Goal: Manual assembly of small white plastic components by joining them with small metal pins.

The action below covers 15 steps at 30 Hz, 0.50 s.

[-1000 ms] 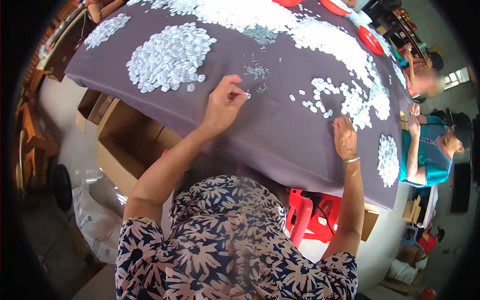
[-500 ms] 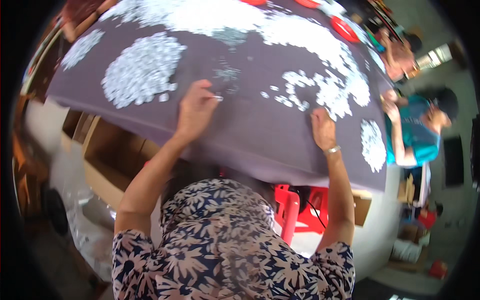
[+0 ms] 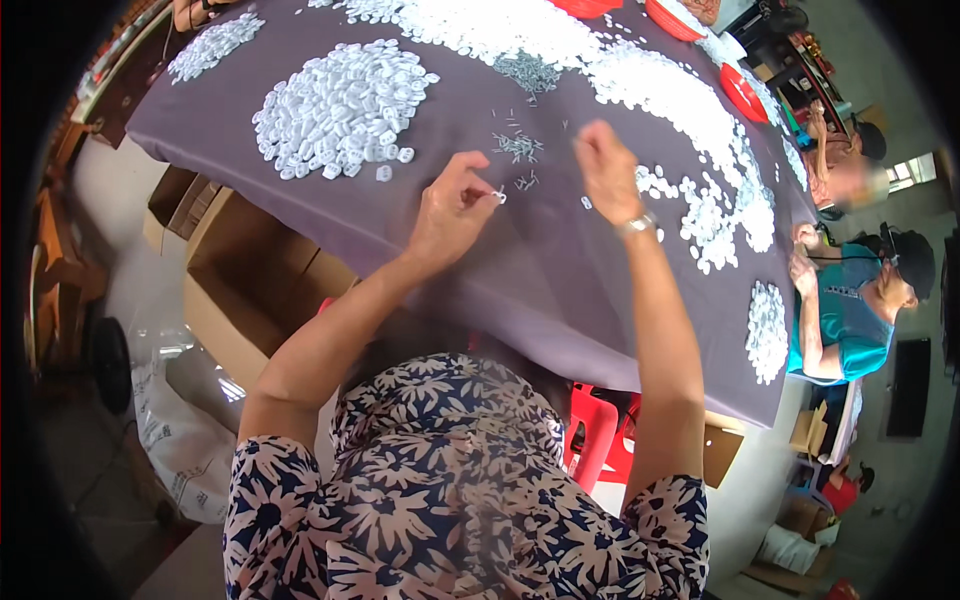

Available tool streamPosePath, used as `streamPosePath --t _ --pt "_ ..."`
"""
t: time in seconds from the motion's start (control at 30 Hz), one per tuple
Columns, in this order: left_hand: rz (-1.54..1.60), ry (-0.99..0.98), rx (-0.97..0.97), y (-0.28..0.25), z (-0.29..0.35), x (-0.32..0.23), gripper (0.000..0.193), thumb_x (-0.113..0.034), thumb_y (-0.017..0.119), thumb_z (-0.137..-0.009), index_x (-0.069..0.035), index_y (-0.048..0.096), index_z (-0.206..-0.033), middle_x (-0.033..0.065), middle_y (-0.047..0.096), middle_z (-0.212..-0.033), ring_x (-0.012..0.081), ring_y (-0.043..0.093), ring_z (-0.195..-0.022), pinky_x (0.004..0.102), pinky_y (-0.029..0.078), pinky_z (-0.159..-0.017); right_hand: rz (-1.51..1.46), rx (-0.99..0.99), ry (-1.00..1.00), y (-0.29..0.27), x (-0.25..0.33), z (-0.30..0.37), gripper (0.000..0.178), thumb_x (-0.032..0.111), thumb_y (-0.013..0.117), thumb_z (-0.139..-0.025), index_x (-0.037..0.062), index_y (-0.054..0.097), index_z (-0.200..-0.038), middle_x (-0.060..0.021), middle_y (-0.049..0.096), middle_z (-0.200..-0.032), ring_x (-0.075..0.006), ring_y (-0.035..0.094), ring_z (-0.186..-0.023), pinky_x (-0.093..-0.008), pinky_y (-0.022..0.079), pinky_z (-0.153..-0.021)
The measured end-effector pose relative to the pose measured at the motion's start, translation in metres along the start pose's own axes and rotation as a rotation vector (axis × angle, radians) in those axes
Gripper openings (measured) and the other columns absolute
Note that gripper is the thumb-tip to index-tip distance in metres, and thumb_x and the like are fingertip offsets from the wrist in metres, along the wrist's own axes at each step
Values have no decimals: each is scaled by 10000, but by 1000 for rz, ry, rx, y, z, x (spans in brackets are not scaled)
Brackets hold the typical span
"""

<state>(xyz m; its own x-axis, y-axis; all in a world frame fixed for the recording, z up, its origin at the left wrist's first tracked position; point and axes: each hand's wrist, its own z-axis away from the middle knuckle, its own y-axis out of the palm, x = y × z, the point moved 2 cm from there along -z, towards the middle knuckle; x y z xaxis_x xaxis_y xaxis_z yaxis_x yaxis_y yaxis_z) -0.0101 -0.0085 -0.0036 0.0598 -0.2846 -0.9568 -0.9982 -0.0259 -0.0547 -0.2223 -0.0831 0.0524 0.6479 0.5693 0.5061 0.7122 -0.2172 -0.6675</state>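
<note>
My left hand point(image 3: 452, 212) is closed in a pinch over the near part of the table, with a small white plastic piece point(image 3: 499, 197) between thumb and fingertips. To its right my right hand point(image 3: 608, 178) is raised, blurred at the fingers, which look curled together; what they hold, if anything, cannot be made out. Between and beyond the hands lie little heaps of thin grey metal pins point(image 3: 517, 148). A large heap of flat whitish oval pieces point(image 3: 340, 110) sits beyond my left hand. Loose white pieces point(image 3: 725, 215) spread to the right of my right hand.
A grey-brown cloth point(image 3: 560, 290) covers the table. Red bowls point(image 3: 742, 94) stand along its far right, by a broad white heap point(image 3: 520, 32). A smaller pile point(image 3: 767, 335) lies near the right edge. A person in teal point(image 3: 850, 310) works there. A cardboard box point(image 3: 250, 270) stands below left.
My right hand has left the loose white pieces and moved left and away from me, closer to the pins. My left hand keeps its pinch on the small white piece. The view has shifted.
</note>
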Motion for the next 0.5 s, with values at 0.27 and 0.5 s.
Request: streamPosePath --t 0.27,0.5 --pt "-27 -32 34 0 1 -4 369 27 616 -844 -2 455 -1175 20 585 -774 50 512 -665 209 451 -614 59 37 205 114 -6 -97 116 164 629 -807 70 559 -803 -125 634 -735 -349 627 -728 -433 497 -688" --pt "8 -115 47 -1 5 -9 388 36 626 -836 -10 460 -1183 33 588 -781 63 528 -672 222 468 -621 118 -21 230 143 -37 -132 121 171 691 -783 100 611 -838 -69 667 -759 -228 660 -729 -346 514 -671"
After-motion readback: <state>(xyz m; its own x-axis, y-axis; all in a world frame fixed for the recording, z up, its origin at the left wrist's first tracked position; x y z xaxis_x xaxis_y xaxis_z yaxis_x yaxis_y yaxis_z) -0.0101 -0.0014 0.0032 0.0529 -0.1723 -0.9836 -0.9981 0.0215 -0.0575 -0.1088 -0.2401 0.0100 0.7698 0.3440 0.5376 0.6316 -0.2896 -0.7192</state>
